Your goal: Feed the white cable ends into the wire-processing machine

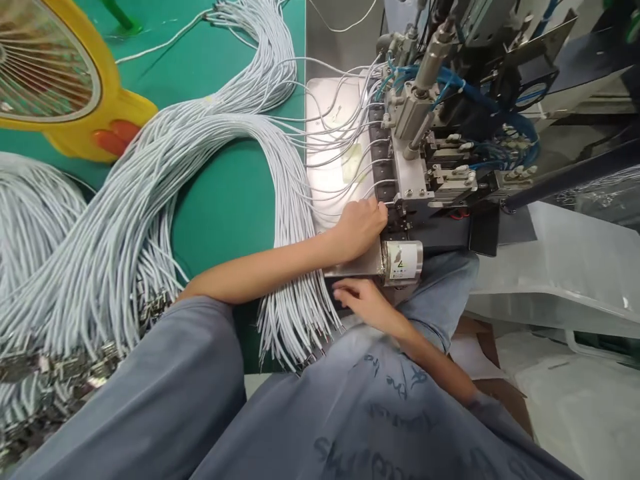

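Note:
My left hand (pixel 363 227) is at the front end of the dark slotted block (pixel 383 150) on the machine, with its fingers curled closed. A white cable runs from the bundle into that hand; the fingertips hide its end. Below it, my right hand (pixel 367 303) hovers beside the loose cable ends, its fingers slightly bent and apart with nothing visible in them. The bundle of white cables (pixel 285 180) drapes over the table edge under my left forearm. Several cables (pixel 345 137) run from it across the metal plate (pixel 320 107) into the block's slots.
A yellow fan (pixel 115 73) stands at the upper left of the green table (pixel 220 200). More cables with metal connectors (pixel 100 363) pile up at the left. Pneumatic cylinders (pixel 417 107) and blue tubes rise above the block. A labelled clear box (pixel 403 261) sits at the machine's front corner.

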Action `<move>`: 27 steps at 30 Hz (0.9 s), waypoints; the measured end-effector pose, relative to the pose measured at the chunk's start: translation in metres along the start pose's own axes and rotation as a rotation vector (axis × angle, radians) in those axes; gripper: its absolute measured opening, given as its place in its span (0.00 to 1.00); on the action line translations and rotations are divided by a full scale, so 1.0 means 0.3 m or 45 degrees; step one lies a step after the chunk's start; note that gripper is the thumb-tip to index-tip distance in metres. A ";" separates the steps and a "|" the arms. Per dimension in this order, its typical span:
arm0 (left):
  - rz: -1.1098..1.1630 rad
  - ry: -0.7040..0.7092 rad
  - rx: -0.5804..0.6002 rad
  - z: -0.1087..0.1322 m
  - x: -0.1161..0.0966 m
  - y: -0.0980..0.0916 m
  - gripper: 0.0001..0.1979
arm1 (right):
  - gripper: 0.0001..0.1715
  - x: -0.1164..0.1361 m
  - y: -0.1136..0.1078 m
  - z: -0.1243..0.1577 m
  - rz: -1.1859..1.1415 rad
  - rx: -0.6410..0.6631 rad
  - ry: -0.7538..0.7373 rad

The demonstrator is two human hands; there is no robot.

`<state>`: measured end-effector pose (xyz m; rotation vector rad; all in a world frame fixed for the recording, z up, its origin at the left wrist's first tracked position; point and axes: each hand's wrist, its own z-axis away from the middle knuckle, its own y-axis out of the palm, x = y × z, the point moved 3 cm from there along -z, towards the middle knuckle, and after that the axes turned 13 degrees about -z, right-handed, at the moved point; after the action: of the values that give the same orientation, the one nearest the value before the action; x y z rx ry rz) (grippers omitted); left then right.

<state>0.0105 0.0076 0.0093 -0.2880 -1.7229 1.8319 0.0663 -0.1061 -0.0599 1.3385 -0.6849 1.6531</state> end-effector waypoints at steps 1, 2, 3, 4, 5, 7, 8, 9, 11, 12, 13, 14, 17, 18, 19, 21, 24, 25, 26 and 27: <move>0.008 -0.001 -0.016 -0.003 0.001 0.002 0.17 | 0.11 -0.027 0.030 -0.011 -0.049 0.065 0.040; 0.014 -0.004 -0.028 -0.006 0.001 0.003 0.16 | 0.11 -0.046 0.050 -0.019 -0.084 0.097 0.069; 0.021 -0.006 -0.038 -0.008 0.001 0.002 0.16 | 0.11 -0.057 0.060 -0.026 -0.100 0.103 0.090; 0.030 -0.004 -0.047 -0.010 0.001 -0.001 0.15 | 0.10 -0.060 0.063 -0.029 -0.092 0.093 0.105; 0.046 0.008 -0.059 -0.010 -0.002 -0.006 0.15 | 0.10 -0.057 0.062 -0.029 -0.067 0.076 0.117; 0.112 0.056 -0.094 -0.005 -0.010 -0.023 0.14 | 0.07 -0.041 0.054 -0.023 0.008 0.029 0.129; 0.156 0.097 -0.116 0.000 -0.017 -0.034 0.13 | 0.07 -0.032 0.051 -0.019 0.046 0.014 0.130; 0.200 0.153 -0.138 0.006 -0.026 -0.046 0.13 | 0.07 -0.024 0.048 -0.013 0.080 0.007 0.131; 0.283 0.301 -0.175 0.021 -0.047 -0.067 0.12 | 0.09 -0.010 0.040 0.000 0.135 -0.006 0.124; 0.329 0.388 -0.191 0.028 -0.058 -0.075 0.13 | 0.08 -0.002 0.032 0.009 0.165 -0.017 0.113; 0.383 0.476 -0.211 0.036 -0.070 -0.080 0.14 | 0.08 0.008 0.019 0.019 0.199 -0.041 0.095; 0.444 0.551 -0.238 0.042 -0.080 -0.084 0.15 | 0.07 0.021 -0.001 0.031 0.239 -0.081 0.072; 0.619 0.642 -0.325 0.050 -0.098 -0.081 0.18 | 0.09 0.075 -0.087 0.072 0.325 -0.261 0.006; 0.662 0.634 -0.346 0.049 -0.099 -0.075 0.19 | 0.10 0.095 -0.119 0.083 0.322 -0.325 -0.001; 0.698 0.616 -0.363 0.047 -0.099 -0.069 0.20 | 0.11 0.114 -0.150 0.091 0.308 -0.383 -0.010; 0.756 0.573 -0.391 0.041 -0.095 -0.055 0.19 | 0.12 0.149 -0.206 0.097 0.254 -0.498 -0.053; 0.789 0.472 -0.414 0.022 -0.075 -0.033 0.19 | 0.08 0.189 -0.278 0.085 0.123 -0.759 -0.231; 0.796 0.440 -0.416 0.014 -0.067 -0.026 0.18 | 0.07 0.197 -0.299 0.080 0.066 -0.866 -0.303; 0.809 0.419 -0.420 0.007 -0.059 -0.021 0.18 | 0.07 0.203 -0.319 0.075 0.007 -0.960 -0.368; 0.828 0.406 -0.427 0.000 -0.052 -0.017 0.17 | 0.08 0.206 -0.335 0.069 -0.053 -1.026 -0.424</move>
<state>0.0243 -0.0013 0.0104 -1.3334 -1.8183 1.7557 0.1624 -0.0591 -0.0057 1.0060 -1.3320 0.9356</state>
